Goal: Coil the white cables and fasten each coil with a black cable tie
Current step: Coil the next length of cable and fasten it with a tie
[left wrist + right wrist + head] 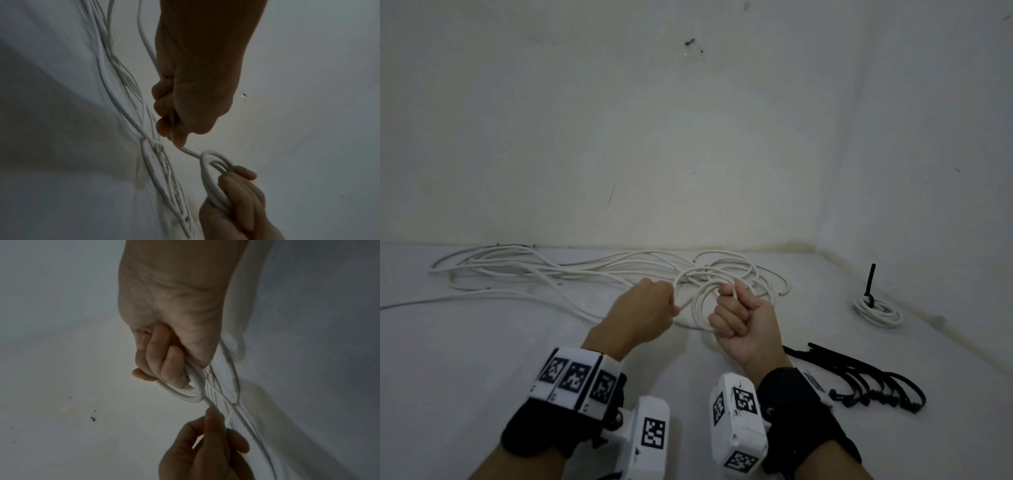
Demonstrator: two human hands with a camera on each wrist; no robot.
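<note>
Both bare forearms wear black fabric wrist straps [791, 390] carrying white boxy camera housings [739, 431] and a white band [571, 377], all printed with black square-patterned markers.

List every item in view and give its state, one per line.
Left hand: grip closed on the cable strand feeding the coil.
Right hand: grips the coil in progress, loops gathered, untied.
Loose white cables: uncoiled, sprawled along the wall.
Finished coil: wound, fastened with a black tie, tail sticking up.
Spare black cable ties: unused, piled on the floor.
</note>
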